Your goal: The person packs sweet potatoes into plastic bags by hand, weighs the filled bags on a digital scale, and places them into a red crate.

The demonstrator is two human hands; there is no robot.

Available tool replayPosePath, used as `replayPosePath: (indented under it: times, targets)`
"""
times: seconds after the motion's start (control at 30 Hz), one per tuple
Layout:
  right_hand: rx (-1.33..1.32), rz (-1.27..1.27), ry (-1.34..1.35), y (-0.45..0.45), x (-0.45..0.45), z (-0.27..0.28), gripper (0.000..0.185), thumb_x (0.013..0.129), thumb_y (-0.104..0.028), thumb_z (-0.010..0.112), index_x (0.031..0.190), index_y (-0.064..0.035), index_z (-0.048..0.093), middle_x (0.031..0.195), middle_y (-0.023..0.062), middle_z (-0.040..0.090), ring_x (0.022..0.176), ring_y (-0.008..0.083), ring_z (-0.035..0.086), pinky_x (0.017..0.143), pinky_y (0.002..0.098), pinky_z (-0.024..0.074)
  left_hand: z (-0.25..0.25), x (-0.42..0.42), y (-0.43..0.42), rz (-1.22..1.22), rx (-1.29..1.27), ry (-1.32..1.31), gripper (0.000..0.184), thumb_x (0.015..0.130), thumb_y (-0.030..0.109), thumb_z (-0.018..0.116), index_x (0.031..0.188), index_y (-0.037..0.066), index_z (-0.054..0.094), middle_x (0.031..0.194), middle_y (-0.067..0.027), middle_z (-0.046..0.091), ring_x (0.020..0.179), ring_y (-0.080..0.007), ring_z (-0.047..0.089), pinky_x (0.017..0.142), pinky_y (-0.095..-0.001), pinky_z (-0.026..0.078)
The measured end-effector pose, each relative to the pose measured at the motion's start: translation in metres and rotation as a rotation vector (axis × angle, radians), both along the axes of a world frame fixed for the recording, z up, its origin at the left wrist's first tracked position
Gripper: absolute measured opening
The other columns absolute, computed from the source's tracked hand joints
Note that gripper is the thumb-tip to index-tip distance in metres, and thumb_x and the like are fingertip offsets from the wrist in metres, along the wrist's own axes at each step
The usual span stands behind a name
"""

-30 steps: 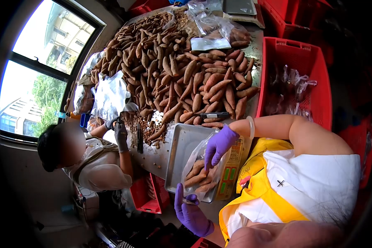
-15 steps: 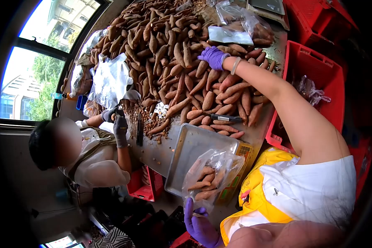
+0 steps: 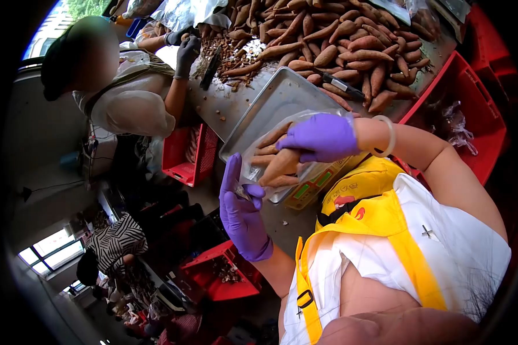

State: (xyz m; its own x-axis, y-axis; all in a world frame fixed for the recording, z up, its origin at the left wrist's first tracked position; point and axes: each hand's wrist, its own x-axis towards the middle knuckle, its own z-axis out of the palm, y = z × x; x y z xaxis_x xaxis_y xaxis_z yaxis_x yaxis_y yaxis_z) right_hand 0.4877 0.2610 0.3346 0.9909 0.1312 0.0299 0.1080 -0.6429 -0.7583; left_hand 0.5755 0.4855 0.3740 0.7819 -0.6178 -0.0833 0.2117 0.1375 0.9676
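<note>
My right hand, in a purple glove, is closed around a sweet potato over the mouth of a clear plastic bag. Other sweet potatoes lie inside the bag, which rests on a metal tray on a yellow weighing scale. At the bag's near edge is my purple-gloved left hand, its index finger stretched up and its thumb bent in at the bag's rim. A small greyish strip shows between those fingers; its kind is unclear.
Beyond the tray lies a large heap of sweet potatoes with a black-and-grey tool. A co-worker's gloved hand is at the left, by peelings. Red crates stand at the right, below the table and behind my left hand.
My right hand has come back from the heap to the bag with a sweet potato in it. The view has swung, and my left hand appears higher in it.
</note>
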Motion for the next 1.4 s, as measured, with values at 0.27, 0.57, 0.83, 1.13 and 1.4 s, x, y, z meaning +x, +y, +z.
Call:
replayPosePath:
  times: [0.27, 0.57, 0.83, 1.13, 1.4]
  targets:
    - [-0.308, -0.237, -0.235, 0.021, 0.033, -0.098, 0.027, 0.091, -0.02, 0.048, 0.109, -0.0073, 0.063, 0.101, 0.0191, 0.066, 0.093, 0.0368, 0.064, 0.081, 0.041, 0.0515, -0.012, -0.008, 0.009, 0.024, 0.072, -0.228, 0.047, 0.098, 0.022, 0.052, 0.139, 0.001, 0.045, 0.139, -0.0139, 0.051, 0.083, -0.0089, 0.056, 0.073, -0.021, 0.041]
    - [-0.307, -0.237, -0.25, 0.036, -0.017, -0.072, 0.032, 0.085, -0.007, 0.058, 0.117, -0.006, 0.06, 0.096, 0.0168, 0.064, 0.087, 0.0337, 0.063, 0.079, 0.0394, 0.0512, -0.033, -0.024, 0.041, 0.364, 0.325, -0.594, 0.076, 0.087, 0.014, 0.068, 0.152, 0.013, 0.027, 0.121, -0.0119, 0.058, 0.095, -0.0178, 0.053, 0.09, -0.0327, 0.042]
    - [-0.32, -0.215, -0.33, 0.065, -0.015, -0.061, 0.029, 0.084, -0.01, 0.06, 0.113, -0.0085, 0.063, 0.091, 0.0144, 0.065, 0.087, 0.0324, 0.063, 0.078, 0.0404, 0.0505, -0.021, -0.03, 0.022, 0.358, 0.339, -0.981, 0.091, 0.079, 0.033, 0.078, 0.15, 0.007, 0.028, 0.128, -0.0167, 0.053, 0.109, -0.0271, 0.052, 0.092, -0.0388, 0.042]
    - [-0.524, -0.102, 0.154, 0.068, -0.025, -0.089, 0.022, 0.083, -0.014, 0.056, 0.102, -0.0136, 0.067, 0.089, 0.0171, 0.067, 0.082, 0.0349, 0.066, 0.072, 0.0442, 0.0525, -0.096, 0.006, 0.014, 0.158, 1.251, -1.323, 0.063, 0.07, 0.026, 0.072, 0.126, 0.004, 0.057, 0.1, -0.0115, 0.065, 0.092, -0.0285, 0.06, 0.086, -0.04, 0.043]
    - [-0.543, -0.323, 0.406, 0.077, -0.065, -0.069, 0.041, 0.075, -0.018, 0.072, 0.114, -0.0069, 0.067, 0.109, 0.0155, 0.067, 0.102, 0.0298, 0.064, 0.091, 0.0387, 0.0483, -0.086, -0.016, 0.064, 0.278, 0.414, -0.62, 0.015, 0.091, 0.008, 0.058, 0.096, -0.002, 0.069, 0.092, -0.0085, 0.069, 0.084, -0.017, 0.064, 0.08, -0.0297, 0.051]
